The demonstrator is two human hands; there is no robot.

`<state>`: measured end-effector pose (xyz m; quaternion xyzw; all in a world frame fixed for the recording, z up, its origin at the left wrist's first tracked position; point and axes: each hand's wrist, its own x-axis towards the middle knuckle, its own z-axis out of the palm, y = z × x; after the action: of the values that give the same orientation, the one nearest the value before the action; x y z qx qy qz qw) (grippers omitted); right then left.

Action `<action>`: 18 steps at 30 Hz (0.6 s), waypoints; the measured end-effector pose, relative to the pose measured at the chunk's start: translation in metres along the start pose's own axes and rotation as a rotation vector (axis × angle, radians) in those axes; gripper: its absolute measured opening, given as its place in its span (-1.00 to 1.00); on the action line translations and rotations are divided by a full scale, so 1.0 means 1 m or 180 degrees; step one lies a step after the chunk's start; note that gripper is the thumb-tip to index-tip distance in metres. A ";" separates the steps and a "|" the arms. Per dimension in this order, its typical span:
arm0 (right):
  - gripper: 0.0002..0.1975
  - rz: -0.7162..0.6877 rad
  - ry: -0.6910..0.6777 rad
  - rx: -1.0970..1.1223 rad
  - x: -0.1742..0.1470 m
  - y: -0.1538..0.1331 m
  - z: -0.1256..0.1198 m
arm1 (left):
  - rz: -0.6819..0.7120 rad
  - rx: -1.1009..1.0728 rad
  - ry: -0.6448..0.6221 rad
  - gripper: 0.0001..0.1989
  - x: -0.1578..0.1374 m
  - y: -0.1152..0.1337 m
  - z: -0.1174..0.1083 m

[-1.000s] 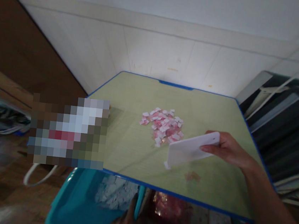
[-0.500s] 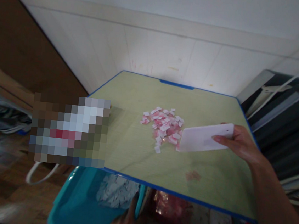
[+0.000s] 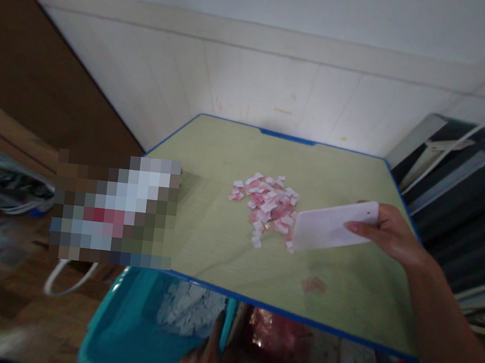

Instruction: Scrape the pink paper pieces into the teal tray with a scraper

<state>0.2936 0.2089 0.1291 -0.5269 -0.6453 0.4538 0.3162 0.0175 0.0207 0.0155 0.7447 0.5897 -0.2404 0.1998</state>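
Note:
My right hand (image 3: 390,234) grips a flat white plastic scraper (image 3: 333,225) by its right end, thumb on top, above a pale green board (image 3: 203,223) with a blue edge. The scraper's left edge is beside a loose pile of small white and pink pieces (image 3: 268,201); whether it touches them I cannot tell. Down at the front, my left hand (image 3: 201,362) is closed on the rim of a teal plastic basin (image 3: 117,318), with one finger along the rim. Inside the basin lies a heap of small whitish pieces (image 3: 194,309).
A blurred-out object (image 3: 123,203) covers the board's left side. Under the front edge lies a shiny reddish plastic bag (image 3: 272,335). Dark flat panels (image 3: 474,200) lean at the right. Behind the board rises a white wall (image 3: 252,84), and a brown panel (image 3: 42,68) stands at the left.
The scraper has tilted and shifted very slightly; one small piece by its lower left corner now shows more clearly. My left hand and the basin look unchanged.

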 end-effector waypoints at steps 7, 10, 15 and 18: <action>-0.80 -0.0040 0.0138 0.0008 0.000 0.000 0.001 | -0.0015 0.0001 0.0018 -0.55 -0.001 0.002 -0.004; -0.80 -0.0020 -0.0042 -0.0048 -0.001 -0.002 0.000 | -0.0016 -0.0064 0.0012 -0.54 -0.002 0.002 -0.007; -0.80 -0.0228 0.0196 -0.0128 -0.004 -0.003 -0.005 | 0.0035 -0.0161 0.0036 -0.53 -0.004 0.001 -0.009; -0.81 -0.0137 0.0021 -0.0132 -0.004 -0.003 -0.003 | 0.0063 -0.0169 0.0129 -0.52 -0.004 0.000 -0.008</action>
<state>0.2963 0.2057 0.1333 -0.5208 -0.6647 0.4316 0.3171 0.0180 0.0220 0.0240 0.7496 0.5925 -0.2075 0.2099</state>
